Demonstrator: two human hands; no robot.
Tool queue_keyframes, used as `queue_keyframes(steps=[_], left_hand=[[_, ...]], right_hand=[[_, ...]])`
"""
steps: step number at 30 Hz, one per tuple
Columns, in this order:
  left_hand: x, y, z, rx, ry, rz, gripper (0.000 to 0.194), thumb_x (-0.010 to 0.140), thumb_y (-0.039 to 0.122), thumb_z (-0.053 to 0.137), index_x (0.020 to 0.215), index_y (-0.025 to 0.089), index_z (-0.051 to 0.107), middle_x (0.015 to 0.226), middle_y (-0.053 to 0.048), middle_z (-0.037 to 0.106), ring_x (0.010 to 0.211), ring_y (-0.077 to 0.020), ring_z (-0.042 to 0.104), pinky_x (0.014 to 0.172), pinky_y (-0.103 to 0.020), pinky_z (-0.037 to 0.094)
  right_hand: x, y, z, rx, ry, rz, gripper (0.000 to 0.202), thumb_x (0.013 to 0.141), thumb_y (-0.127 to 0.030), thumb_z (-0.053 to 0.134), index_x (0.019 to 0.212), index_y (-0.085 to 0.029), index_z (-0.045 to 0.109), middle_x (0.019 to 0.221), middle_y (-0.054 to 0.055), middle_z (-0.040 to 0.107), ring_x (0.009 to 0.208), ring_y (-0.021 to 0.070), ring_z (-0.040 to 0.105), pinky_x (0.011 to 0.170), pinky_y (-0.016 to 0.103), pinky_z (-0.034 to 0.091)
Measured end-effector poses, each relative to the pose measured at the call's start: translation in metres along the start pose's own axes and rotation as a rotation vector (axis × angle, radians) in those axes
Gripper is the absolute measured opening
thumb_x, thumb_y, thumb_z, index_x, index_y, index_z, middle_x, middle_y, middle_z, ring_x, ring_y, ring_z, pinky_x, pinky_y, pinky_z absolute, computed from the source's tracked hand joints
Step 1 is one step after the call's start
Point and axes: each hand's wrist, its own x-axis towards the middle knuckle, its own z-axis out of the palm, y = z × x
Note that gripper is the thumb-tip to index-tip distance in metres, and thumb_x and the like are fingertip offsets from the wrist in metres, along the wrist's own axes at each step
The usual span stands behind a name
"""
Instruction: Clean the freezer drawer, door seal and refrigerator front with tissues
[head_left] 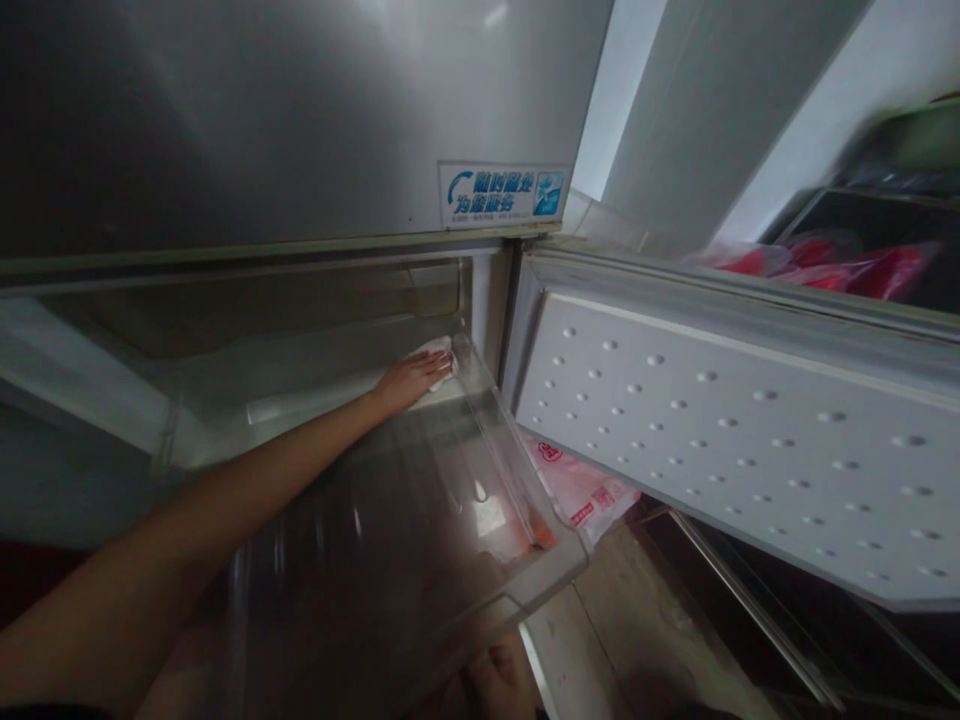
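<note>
A clear plastic drawer (pixel 420 500) is pulled out of the fridge compartment and tilts down toward me. My left hand (pixel 416 380) reaches in from the left, its fingers together, pressing a white cloth (pixel 444 372) on the drawer's far right part, near the side wall. At the bottom of the view, my right hand (pixel 499 675) is curled at the drawer's front edge, partly hidden and dim. An orange-red patch (pixel 534 535) shows at the drawer's front right corner.
An open fridge door (pixel 735 430) with a dimpled inner panel stands to the right. Above is a closed grey door (pixel 300 120) with a blue-lettered sticker (pixel 502 194). A pink-printed bag (pixel 581 490) lies below the door. Red bags (pixel 840 268) sit behind it.
</note>
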Motion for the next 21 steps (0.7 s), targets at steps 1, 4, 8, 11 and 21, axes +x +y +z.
queue_keyframes(steps=[1,4,8,11,21], left_hand=[[0.0,0.003,0.002,-0.004,0.006,-0.014,0.045,0.092,0.005,0.035,0.133,0.013,0.05,0.145,-0.015,0.044,0.14,-0.0204,0.032,0.114,-0.044,0.032],[-0.006,0.018,0.006,-0.025,-0.002,-0.016,0.048,0.091,0.004,0.034,0.135,0.017,0.048,0.147,-0.011,0.043,0.138,-0.0167,0.036,0.113,-0.037,0.034],[-0.021,0.047,0.005,-0.073,-0.061,0.059,0.054,0.089,0.001,0.033,0.138,0.021,0.045,0.147,-0.006,0.043,0.138,-0.0141,0.037,0.113,-0.033,0.034],[-0.036,0.079,0.003,-0.105,-0.143,0.211,0.053,0.089,0.001,0.034,0.139,0.016,0.044,0.146,-0.009,0.044,0.138,-0.0167,0.037,0.114,-0.033,0.032],[-0.067,0.185,0.006,-0.327,-0.157,0.783,0.038,0.098,0.016,0.033,0.125,0.015,0.06,0.135,-0.011,0.057,0.131,-0.0186,0.047,0.113,-0.031,0.036]], right_hand=[[-0.001,-0.001,0.001,0.011,0.021,0.012,0.036,0.062,-0.055,0.077,0.072,-0.021,0.073,0.073,0.006,0.071,0.081,0.0245,0.066,0.078,0.035,0.053],[-0.003,-0.004,0.005,0.046,0.087,0.048,0.036,0.057,-0.053,0.081,0.07,-0.02,0.073,0.075,0.006,0.073,0.077,0.0235,0.067,0.077,0.034,0.053],[-0.007,-0.005,0.013,0.109,0.014,0.094,0.043,0.052,-0.06,0.08,0.065,-0.02,0.072,0.068,0.006,0.072,0.074,0.0241,0.066,0.074,0.034,0.053],[-0.008,-0.006,0.016,0.127,-0.043,0.148,0.047,0.05,-0.063,0.079,0.065,-0.019,0.073,0.059,0.005,0.068,0.071,0.0232,0.066,0.073,0.034,0.054],[-0.008,-0.02,0.013,-0.04,-0.082,0.081,0.038,0.063,-0.055,0.074,0.073,-0.018,0.074,0.064,0.005,0.069,0.069,0.0221,0.066,0.071,0.033,0.054]])
